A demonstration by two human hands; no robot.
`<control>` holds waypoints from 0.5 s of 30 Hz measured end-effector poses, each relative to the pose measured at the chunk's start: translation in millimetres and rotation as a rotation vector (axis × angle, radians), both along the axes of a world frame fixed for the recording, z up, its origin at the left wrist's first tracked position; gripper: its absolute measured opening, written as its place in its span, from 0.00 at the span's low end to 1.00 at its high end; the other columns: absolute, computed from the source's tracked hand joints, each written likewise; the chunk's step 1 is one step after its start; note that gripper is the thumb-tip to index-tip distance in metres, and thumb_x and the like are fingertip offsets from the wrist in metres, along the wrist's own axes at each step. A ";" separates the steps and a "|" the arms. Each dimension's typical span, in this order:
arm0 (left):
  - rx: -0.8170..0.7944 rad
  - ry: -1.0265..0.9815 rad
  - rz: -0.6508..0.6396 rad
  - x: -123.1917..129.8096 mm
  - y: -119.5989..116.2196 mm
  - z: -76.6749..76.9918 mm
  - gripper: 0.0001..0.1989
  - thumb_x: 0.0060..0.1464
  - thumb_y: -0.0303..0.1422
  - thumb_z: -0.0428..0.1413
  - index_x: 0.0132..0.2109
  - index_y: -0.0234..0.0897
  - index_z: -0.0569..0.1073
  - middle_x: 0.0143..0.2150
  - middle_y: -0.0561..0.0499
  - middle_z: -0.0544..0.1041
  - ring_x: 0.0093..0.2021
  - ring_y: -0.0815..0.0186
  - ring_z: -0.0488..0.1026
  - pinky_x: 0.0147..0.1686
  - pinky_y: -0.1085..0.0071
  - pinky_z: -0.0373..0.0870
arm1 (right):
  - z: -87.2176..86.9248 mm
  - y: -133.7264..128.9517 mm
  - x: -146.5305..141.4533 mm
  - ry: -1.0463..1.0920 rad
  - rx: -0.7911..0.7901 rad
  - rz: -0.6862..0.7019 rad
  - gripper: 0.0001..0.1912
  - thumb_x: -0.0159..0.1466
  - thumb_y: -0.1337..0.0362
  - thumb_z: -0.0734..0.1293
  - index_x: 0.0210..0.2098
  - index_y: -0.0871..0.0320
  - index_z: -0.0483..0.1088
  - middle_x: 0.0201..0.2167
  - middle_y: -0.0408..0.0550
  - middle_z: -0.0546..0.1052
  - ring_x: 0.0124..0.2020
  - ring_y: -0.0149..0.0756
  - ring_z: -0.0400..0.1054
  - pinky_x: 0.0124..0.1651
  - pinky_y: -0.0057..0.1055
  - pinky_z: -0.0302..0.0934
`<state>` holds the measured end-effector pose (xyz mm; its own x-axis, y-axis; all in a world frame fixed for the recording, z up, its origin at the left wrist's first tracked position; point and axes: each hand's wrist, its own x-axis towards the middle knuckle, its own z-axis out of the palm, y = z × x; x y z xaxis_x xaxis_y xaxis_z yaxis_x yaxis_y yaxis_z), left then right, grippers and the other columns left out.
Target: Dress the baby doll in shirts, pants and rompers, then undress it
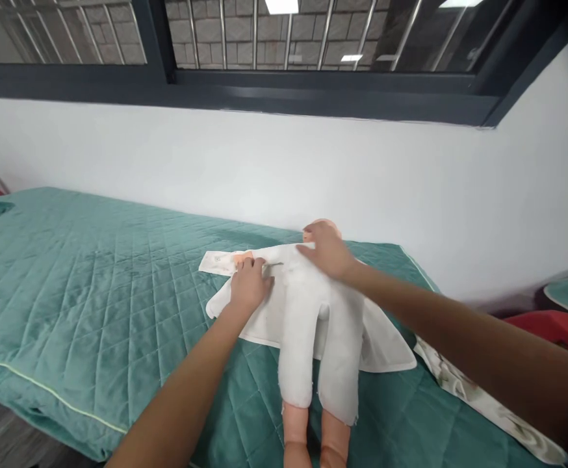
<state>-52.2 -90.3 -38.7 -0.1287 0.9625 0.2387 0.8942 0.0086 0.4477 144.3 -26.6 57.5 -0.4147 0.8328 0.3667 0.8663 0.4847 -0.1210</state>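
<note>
A baby doll (323, 318) with a white cloth body and pinkish plastic lower legs lies on a green quilted cover. Beneath and around it spreads a white garment (384, 338), one sleeve (216, 262) stretched out to the left. On that sleeve, close to the doll's orange-pink hand (243, 257), rests my left hand (251, 283), its fingers bent and thumb apart. My right hand (325, 250) lies over the doll's upper chest and head (333, 226), fingers spread, hiding much of the head.
The green quilted cover (93, 279) stretches far to the left. Behind it stand a white wall (191, 162) and a dark-framed window (313, 97). At the right edge are a patterned cloth (489, 409) and something red (552, 328).
</note>
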 end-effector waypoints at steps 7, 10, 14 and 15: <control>0.026 0.089 0.086 2.4 0.8 -9.7 0.11 0.60 0.29 0.48 0.47 0.35 0.71 0.50 0.40 0.71 0.54 0.51 0.66 0.48 0.59 0.67 | -42.7 -12.5 -100.1 -0.363 -0.104 0.243 0.18 0.65 0.67 0.58 0.54 0.60 0.66 0.56 0.59 0.71 0.58 0.52 0.62 0.63 0.56 0.48; 0.061 0.049 0.129 -1.1 0.8 -10.8 0.11 0.59 0.28 0.49 0.47 0.33 0.71 0.49 0.39 0.70 0.52 0.52 0.66 0.49 0.59 0.66 | -48.5 4.2 -113.6 -0.373 -0.152 0.221 0.15 0.66 0.66 0.58 0.50 0.61 0.68 0.51 0.60 0.74 0.53 0.52 0.66 0.58 0.53 0.55; 0.126 -0.053 0.148 -4.6 3.5 -17.0 0.11 0.61 0.28 0.48 0.48 0.34 0.72 0.48 0.40 0.70 0.51 0.54 0.66 0.51 0.58 0.64 | -47.6 18.3 -106.8 -0.357 -0.166 0.229 0.13 0.66 0.62 0.62 0.48 0.60 0.68 0.49 0.59 0.74 0.51 0.51 0.68 0.52 0.46 0.60; 0.143 -0.100 0.149 -5.2 4.3 -18.7 0.10 0.61 0.28 0.47 0.45 0.35 0.72 0.47 0.40 0.71 0.51 0.54 0.66 0.52 0.59 0.64 | -46.6 19.3 -102.9 -0.348 -0.162 0.233 0.14 0.66 0.61 0.62 0.49 0.59 0.68 0.50 0.58 0.74 0.51 0.51 0.68 0.52 0.45 0.59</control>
<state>-57.4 -86.1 -57.4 -0.2971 0.8885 0.3498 0.8390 0.0680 0.5399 41.4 -7.3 10.9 -0.6738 0.7376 0.0444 0.7386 0.6707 0.0674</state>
